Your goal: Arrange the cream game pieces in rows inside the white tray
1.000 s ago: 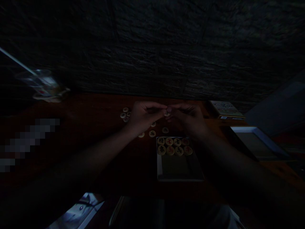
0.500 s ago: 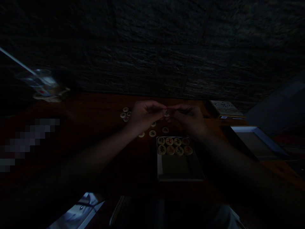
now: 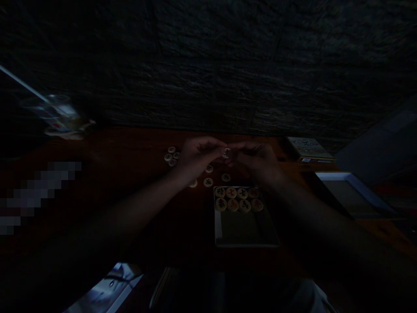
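Note:
Between the fingertips of both hands is a round Chinese chess piece (image 3: 226,152) with a dark character on its face. My left hand (image 3: 200,157) pinches it from the left, and my right hand (image 3: 256,158) grips it from the right. Nearer to me lies a shallow open box (image 3: 219,237), with two rows of chess pieces (image 3: 233,204) in red and black at its far end. Loose chess pieces (image 3: 208,182) lie on the table between the hands and the box. A small cluster of chess pieces (image 3: 168,157) sits left of my left hand.
The scene is very dark. An open tray-like lid (image 3: 347,195) lies at the right, with a closed box (image 3: 309,149) behind it. A clear cup with a straw (image 3: 61,115) stands far left. A stone wall (image 3: 208,78) bounds the wooden table (image 3: 130,145) at the back.
The chess piece between my fingers has been turned, so its character faces at a different angle. Both hands have stayed in nearly the same place.

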Motion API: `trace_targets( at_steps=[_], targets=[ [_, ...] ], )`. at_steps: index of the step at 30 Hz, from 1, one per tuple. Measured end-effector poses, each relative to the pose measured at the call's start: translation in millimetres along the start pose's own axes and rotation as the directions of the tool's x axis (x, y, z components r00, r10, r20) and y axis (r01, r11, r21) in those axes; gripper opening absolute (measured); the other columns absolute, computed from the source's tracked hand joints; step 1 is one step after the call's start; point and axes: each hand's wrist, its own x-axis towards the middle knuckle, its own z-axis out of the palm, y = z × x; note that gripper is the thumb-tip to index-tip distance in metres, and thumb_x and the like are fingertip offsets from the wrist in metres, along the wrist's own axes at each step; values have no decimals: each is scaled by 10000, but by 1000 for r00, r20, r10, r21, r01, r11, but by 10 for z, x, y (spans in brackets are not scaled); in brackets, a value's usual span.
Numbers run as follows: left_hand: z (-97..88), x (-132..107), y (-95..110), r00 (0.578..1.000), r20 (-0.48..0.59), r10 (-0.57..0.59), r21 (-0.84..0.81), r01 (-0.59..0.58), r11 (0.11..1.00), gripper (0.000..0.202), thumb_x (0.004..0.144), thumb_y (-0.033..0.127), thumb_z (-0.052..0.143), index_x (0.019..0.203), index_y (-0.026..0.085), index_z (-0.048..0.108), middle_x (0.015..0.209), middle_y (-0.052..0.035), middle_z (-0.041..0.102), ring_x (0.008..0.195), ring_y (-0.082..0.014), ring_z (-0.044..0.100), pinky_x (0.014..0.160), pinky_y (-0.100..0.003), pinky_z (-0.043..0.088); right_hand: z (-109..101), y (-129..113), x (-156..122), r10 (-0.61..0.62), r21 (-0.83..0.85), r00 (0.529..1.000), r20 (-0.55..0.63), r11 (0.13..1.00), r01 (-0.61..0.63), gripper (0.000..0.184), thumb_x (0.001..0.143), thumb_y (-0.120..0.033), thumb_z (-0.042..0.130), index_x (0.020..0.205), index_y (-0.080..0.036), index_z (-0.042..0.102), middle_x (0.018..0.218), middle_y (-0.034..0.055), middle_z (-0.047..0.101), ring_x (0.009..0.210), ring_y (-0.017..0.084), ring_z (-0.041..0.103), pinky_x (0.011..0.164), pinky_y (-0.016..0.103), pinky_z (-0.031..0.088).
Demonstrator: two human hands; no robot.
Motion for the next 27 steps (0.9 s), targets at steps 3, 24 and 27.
trace_targets(
  at_steps=[3,24,27],
  targets=[
    [-6,-5,7,1000,17,-1,23,1,1000,224,777,317,849,911,153,775,887,-70,809,786,-203,781,779,-349,653,0,9,2,-7,11,1000,1,1000,7,288,667,-341,954,887,-194,840,775,21,800,633,131,713,652,267,615],
    [-25,9,-42,998,15,-56,-51,57,997,399,712,314,922,1068,175,807,1061,-102,825,954,-247,796,907,-398,648,-65,-35,17,-46,-130,998,34,990,50,357,692,-423,942,974,-223,855,859,40,816,708,152,696,733,310,584],
    [-21,12,-65,998,34,-47,-108,51,993,341,763,311,891,1059,166,805,1043,-100,825,932,-230,799,920,-412,653,-69,-34,27,-73,-121,996,50,990,78,338,678,-411,946,936,-215,851,858,50,815,685,155,696,704,315,585]
  ],
)
